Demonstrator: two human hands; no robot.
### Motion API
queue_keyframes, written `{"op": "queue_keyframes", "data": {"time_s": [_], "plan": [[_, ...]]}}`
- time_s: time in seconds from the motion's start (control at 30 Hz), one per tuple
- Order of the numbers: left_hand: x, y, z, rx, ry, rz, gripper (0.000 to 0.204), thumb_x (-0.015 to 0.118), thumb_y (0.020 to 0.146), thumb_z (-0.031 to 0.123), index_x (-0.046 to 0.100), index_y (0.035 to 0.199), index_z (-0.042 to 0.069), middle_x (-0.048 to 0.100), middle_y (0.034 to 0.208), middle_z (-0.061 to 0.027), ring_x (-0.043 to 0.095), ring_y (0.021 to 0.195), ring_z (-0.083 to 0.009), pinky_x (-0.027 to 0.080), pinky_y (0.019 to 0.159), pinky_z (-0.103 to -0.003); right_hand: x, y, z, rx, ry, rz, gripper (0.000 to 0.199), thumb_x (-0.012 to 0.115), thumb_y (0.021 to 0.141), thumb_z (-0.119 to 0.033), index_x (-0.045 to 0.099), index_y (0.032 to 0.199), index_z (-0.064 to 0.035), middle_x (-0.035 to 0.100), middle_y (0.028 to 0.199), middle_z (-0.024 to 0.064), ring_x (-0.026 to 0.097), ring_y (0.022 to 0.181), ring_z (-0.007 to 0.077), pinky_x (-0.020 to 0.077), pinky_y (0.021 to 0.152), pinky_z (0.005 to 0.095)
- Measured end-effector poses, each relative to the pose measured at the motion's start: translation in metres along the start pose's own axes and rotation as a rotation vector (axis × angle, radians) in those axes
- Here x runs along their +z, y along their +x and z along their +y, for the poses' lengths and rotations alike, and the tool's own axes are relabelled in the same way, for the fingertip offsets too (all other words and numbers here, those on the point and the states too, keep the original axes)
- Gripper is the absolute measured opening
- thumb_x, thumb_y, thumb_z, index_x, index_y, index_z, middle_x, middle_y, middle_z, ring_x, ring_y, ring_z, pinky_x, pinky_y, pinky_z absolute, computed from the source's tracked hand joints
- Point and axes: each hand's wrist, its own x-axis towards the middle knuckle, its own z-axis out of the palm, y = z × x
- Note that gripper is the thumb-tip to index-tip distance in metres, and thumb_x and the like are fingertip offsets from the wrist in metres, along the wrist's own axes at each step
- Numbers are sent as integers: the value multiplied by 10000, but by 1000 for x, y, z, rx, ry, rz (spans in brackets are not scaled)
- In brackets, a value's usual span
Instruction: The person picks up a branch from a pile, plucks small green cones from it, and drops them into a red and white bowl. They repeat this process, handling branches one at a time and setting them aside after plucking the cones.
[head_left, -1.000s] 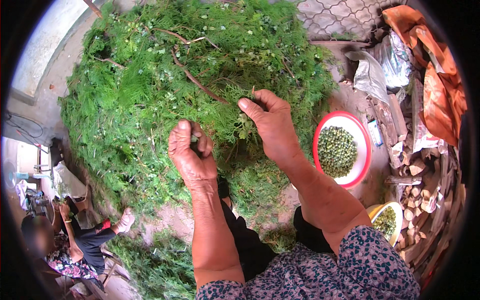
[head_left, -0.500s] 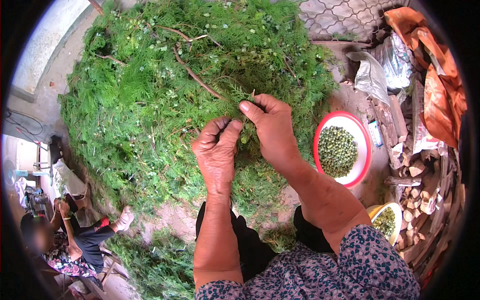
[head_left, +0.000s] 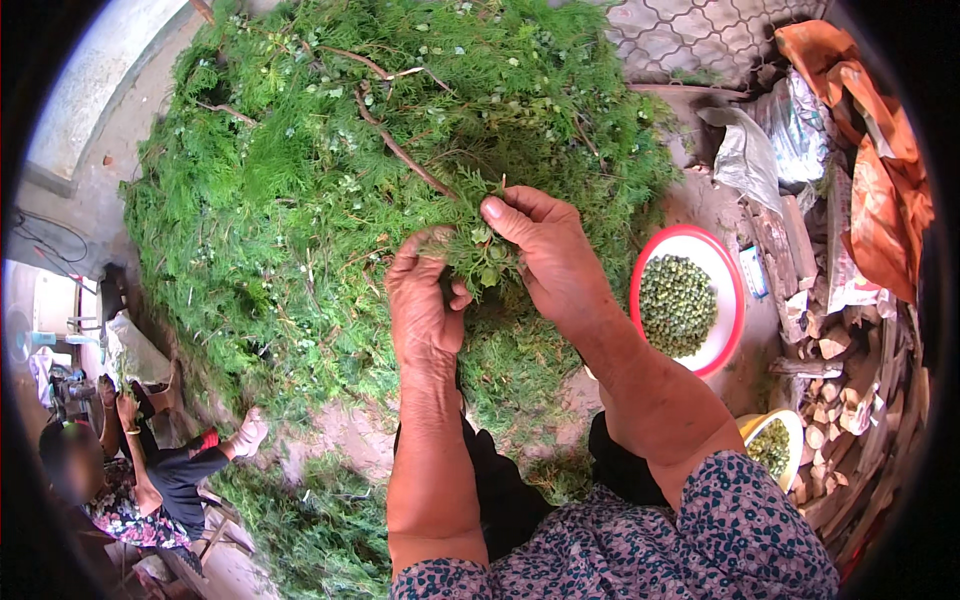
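Note:
A big heap of feathery green branches (head_left: 330,190) with small pale green cones covers the ground ahead of me. My left hand (head_left: 425,305) and my right hand (head_left: 545,255) meet over a leafy sprig (head_left: 480,255) at the heap's near side. Both pinch this sprig, thumbs and fingertips closed on its foliage and small cones. A brown woody stem (head_left: 400,150) runs up from the sprig into the heap.
A red-rimmed white bowl (head_left: 725,270) of green cones sits to my right, a smaller yellow bowl (head_left: 785,425) of them nearer me. Firewood, plastic bags and orange cloth (head_left: 870,200) pile at the right. Another person (head_left: 150,480) sits at lower left beside more branches.
My left hand has moved right from the heap to join my right hand, and both now close on the same sprig. The right hand has barely shifted.

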Motion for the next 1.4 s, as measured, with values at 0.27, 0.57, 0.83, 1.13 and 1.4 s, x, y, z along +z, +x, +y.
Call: {"op": "queue_keyframes", "data": {"time_s": [0.27,0.57,0.83,1.13,1.4], "plan": [[9,-5,-3,88,92,-122,102,668,761,113,618,839,70,577,692,31,396,463,-15,265,361,-150,-6,3,8,-191,-303,21,138,622,786,-120,586,751,9,467,609,-50,357,543,36,298,461,226],[8,-7,-5,51,-48,-130,133,637,753,90,583,866,46,586,760,-9,422,478,-38,261,361,-163,-6,1,12,-48,-112,91,109,601,799,-85,580,746,8,498,627,-26,401,556,48,334,478,233],[-4,2,4,-24,-277,-46,160,600,754,174,530,875,97,551,772,-33,465,550,-157,360,471,-295,-2,0,-4,-26,142,181,137,623,800,-106,572,860,7,566,730,17,498,626,91,408,557,236],[7,-5,-14,-117,-126,-59,133,663,768,135,548,790,70,475,592,12,338,391,-51,220,340,-174,-12,9,4,-158,146,308,154,637,789,-102,568,877,4,576,733,20,499,629,86,404,567,229],[21,-10,-18,45,110,-28,87,680,735,57,594,728,41,552,614,4,390,413,-35,247,348,-170,-7,7,5,-224,-15,235,174,625,799,-128,569,891,9,576,730,10,482,631,68,387,570,211]]}}
